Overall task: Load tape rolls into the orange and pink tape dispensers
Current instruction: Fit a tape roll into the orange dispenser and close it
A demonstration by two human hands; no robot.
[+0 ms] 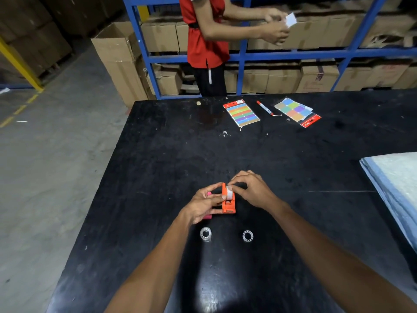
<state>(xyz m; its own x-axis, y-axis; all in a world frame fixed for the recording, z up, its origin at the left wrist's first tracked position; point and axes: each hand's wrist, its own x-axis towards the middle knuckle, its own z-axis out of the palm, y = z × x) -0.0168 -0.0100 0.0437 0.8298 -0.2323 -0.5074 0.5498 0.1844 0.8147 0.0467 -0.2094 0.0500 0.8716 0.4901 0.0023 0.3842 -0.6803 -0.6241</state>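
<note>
The orange tape dispenser (228, 203) stands on the black table (158, 154) with a clear tape roll (229, 191) seated in its top. My left hand (204, 205) grips the dispenser's left side. My right hand (251, 188) pinches the roll from the right. The pink tape dispenser (208, 216) is mostly hidden under my left hand; only small pink bits show. Two clear tape rolls lie flat nearer to me, one on the left (205, 234) and one on the right (247, 236).
At the table's far side lie a pack of coloured label strips (241, 112), a red marker (264, 108) and a pack of coloured squares (296, 111). A person in a red shirt (206, 35) stands beyond them. A blue-grey pad (394, 177) overlaps the right edge.
</note>
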